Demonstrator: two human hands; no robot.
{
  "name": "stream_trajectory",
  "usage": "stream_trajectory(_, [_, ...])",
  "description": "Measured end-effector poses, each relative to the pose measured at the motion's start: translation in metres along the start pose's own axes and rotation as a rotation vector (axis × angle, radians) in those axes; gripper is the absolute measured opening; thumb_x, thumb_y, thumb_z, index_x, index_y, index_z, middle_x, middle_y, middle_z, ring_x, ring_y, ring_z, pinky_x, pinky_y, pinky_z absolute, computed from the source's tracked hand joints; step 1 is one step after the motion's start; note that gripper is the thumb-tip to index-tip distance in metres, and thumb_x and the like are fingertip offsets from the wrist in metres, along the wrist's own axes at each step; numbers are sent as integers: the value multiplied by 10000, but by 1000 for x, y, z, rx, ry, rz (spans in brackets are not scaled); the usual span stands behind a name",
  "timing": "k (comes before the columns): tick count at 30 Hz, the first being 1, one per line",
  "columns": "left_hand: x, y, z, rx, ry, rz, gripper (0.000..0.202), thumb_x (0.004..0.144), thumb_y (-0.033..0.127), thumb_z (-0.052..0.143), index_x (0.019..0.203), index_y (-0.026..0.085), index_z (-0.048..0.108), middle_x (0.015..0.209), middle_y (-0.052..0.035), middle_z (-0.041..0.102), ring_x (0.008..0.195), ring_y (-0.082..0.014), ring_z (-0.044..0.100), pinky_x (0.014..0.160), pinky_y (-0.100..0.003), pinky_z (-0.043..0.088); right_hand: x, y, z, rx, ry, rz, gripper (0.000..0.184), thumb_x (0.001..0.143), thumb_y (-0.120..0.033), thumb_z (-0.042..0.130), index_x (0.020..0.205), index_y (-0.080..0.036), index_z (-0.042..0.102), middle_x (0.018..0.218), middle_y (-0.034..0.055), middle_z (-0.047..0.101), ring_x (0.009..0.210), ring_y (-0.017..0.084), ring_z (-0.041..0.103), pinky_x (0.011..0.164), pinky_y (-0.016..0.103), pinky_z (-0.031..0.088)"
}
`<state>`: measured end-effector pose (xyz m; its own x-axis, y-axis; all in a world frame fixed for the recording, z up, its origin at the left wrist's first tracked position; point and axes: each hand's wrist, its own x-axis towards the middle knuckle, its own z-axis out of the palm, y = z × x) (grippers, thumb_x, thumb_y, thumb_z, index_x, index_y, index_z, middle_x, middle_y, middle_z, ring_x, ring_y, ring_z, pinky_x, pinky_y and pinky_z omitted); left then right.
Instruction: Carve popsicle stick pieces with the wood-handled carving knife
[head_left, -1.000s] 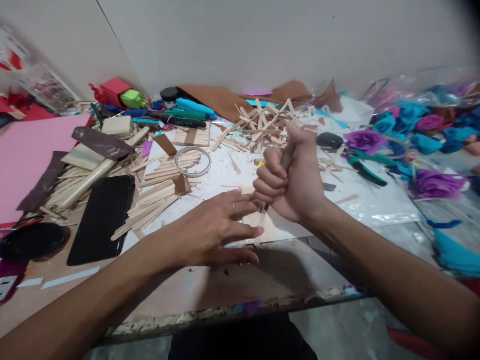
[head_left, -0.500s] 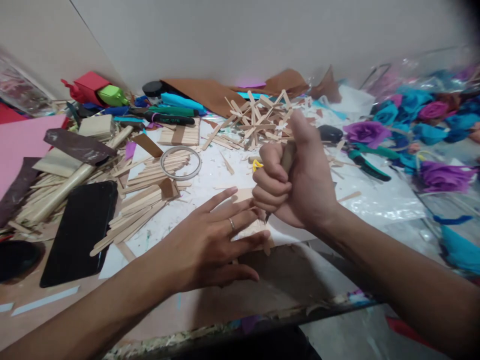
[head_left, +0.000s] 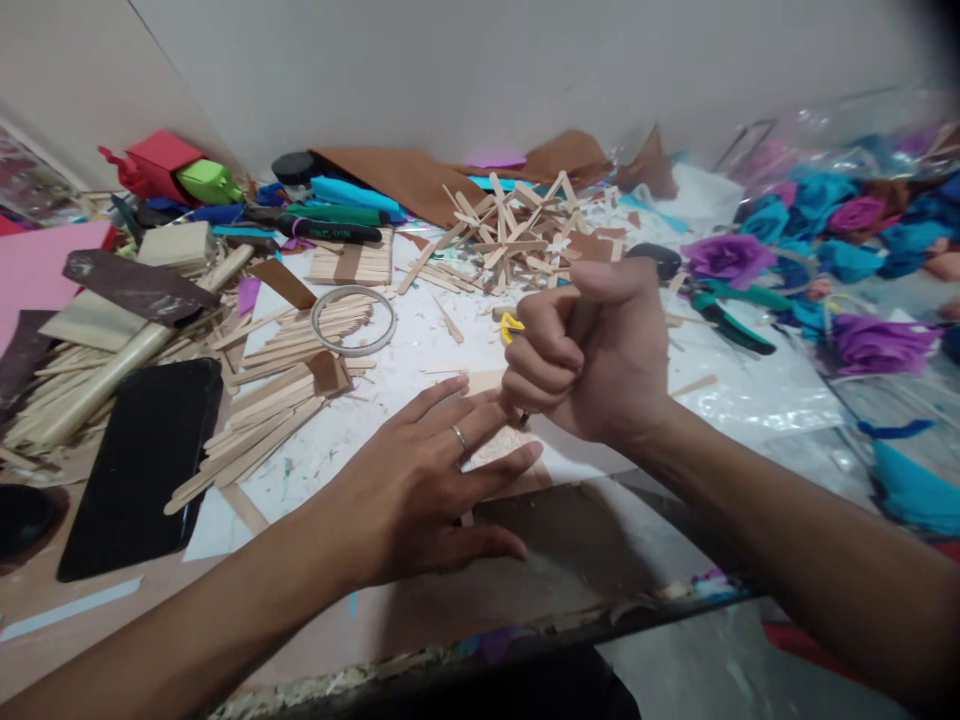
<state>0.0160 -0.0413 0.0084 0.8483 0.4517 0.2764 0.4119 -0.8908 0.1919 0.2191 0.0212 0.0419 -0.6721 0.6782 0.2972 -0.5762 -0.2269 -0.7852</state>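
My left hand [head_left: 420, 480] lies flat with its fingers spread, pressing down on a small panel of joined wooden sticks [head_left: 504, 442] near the table's front edge. A ring sits on one finger. My right hand [head_left: 592, 350] is closed in a fist round a wooden-handled tool whose dark tip [head_left: 524, 419] points down onto the panel beside my left fingertips. The thumb rests on top of the handle. Most of the tool is hidden inside the fist.
Loose wooden sticks [head_left: 270, 405] lie left of the hands, with a tape ring [head_left: 353, 320] and a black phone [head_left: 135, 460]. A heap of glued sticks [head_left: 517, 235] is behind. Green pliers [head_left: 731, 322] and purple and blue paper flowers [head_left: 825, 240] are at the right.
My right thumb has come down over the top of the handle and the fist has sunk a little. The view has shifted slightly; my left hand stays pressed on the panel.
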Motion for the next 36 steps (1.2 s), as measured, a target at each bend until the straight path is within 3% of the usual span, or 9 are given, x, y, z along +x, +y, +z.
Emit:
stream_trajectory(8, [-1, 1, 3, -32, 8, -19, 653, 997, 697, 584, 1478, 258, 630, 1575, -115, 586, 1486, -323, 526, 1329, -586, 260, -10, -7, 16, -160, 78, 26, 545, 929, -420, 566, 476, -229, 332, 420, -75, 206, 379, 76, 192, 408, 254, 210])
stream_trajectory(17, [1, 1, -1, -3, -30, -62, 673, 987, 728, 567, 1474, 269, 639, 1562, -139, 587, 1504, -342, 504, 1322, -591, 282, -13, -10, 11, -201, 68, 78, 574, 912, -475, 621, 479, -219, 343, 451, -71, 235, 432, 82, 242, 463, 251, 337])
stream_trajectory(22, [0, 0, 1, -11, -11, -72, 682, 982, 738, 564, 1455, 254, 644, 1532, -150, 607, 1479, -345, 531, 1309, -607, 300, -12, -10, 14, -269, 86, 22, 610, 905, -517, 628, 463, -229, 324, 430, -72, 208, 397, 83, 248, 438, 254, 345])
stream_trajectory(29, [0, -2, 3, -85, 35, -73, 697, 952, 731, 620, 1433, 228, 663, 1515, -180, 614, 1473, -386, 530, 1248, -621, 394, -14, -11, 16, -267, 121, 49, 564, 882, -485, 633, 453, -242, 359, 441, -66, 210, 411, 94, 243, 443, 288, 363])
stream_trajectory(33, [-1, -3, 4, -117, 61, -64, 685, 947, 718, 641, 1434, 236, 664, 1518, -176, 615, 1481, -387, 521, 1247, -620, 399, -15, -12, 18, -275, 173, 78, 597, 845, -538, 685, 437, -253, 354, 440, -71, 207, 405, 94, 246, 426, 282, 340])
stream_trajectory(36, [-1, -3, 4, -121, 43, -78, 698, 948, 734, 624, 1436, 237, 667, 1508, -182, 620, 1477, -393, 519, 1246, -626, 396, -15, -10, 21, -309, 200, 69, 586, 869, -506, 625, 445, -240, 320, 442, -69, 193, 404, 87, 228, 440, 270, 323])
